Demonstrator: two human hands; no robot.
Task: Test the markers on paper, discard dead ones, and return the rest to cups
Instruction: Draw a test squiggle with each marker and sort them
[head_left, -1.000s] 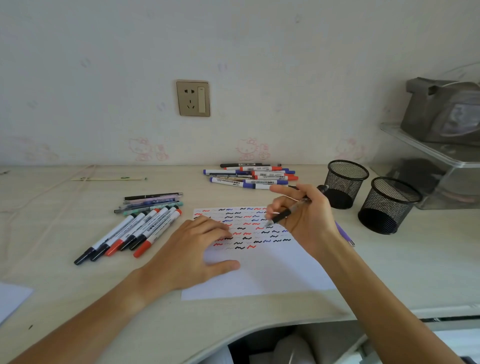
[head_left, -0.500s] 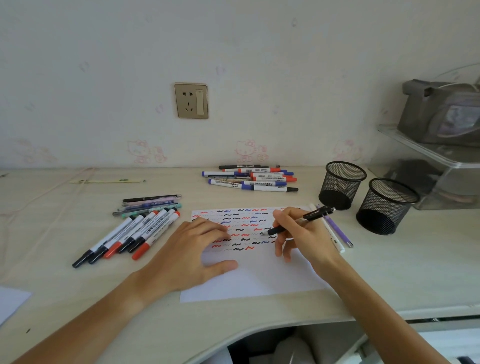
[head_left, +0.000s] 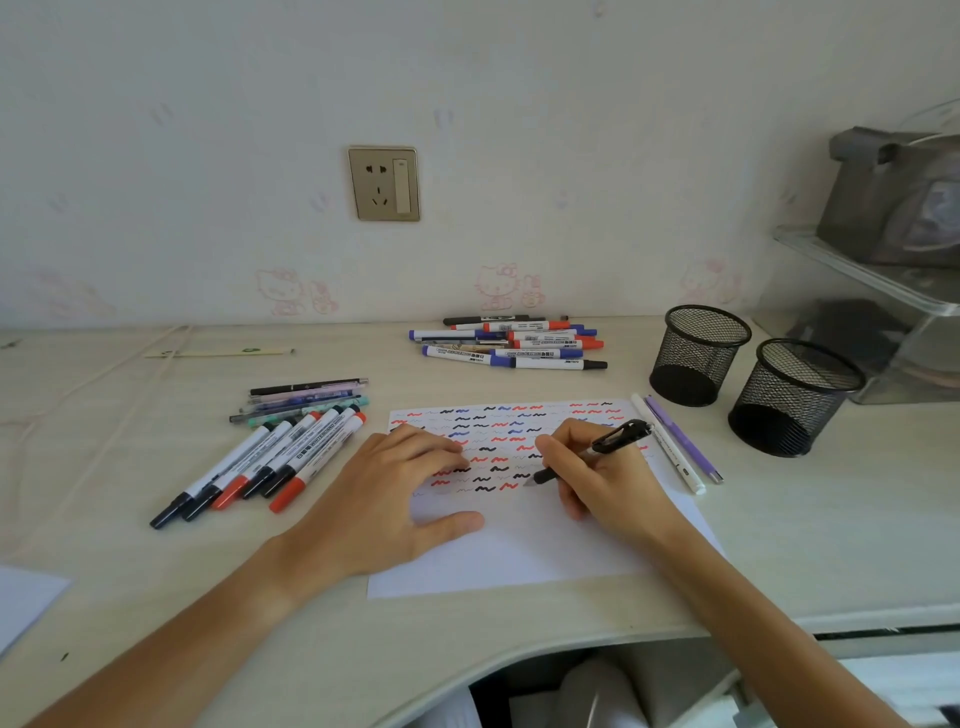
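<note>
Here the desk (head_left: 779, 545) carries a paper (head_left: 519, 551) striped with squiggles. At two o'clock stand two mesh cups (head_left: 698, 353). Markers (head_left: 260, 467) fan at nine, more (head_left: 514, 345) at twelve. The left hand (head_left: 384, 499) lies flat, fingers spread, on the paper. The right hand (head_left: 602, 478) pinches a black pen (head_left: 621, 435), tip at the sheet.

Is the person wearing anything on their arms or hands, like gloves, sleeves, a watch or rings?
Nothing shows. The left hand and right hand are bare, with no gloves, and no rings are visible on the fingers. Both forearms are uncovered as far as the bottom edge of the picture, so no sleeve comes into view. Neither wrist carries a watch, band or bracelet, and no markings are visible.
</note>
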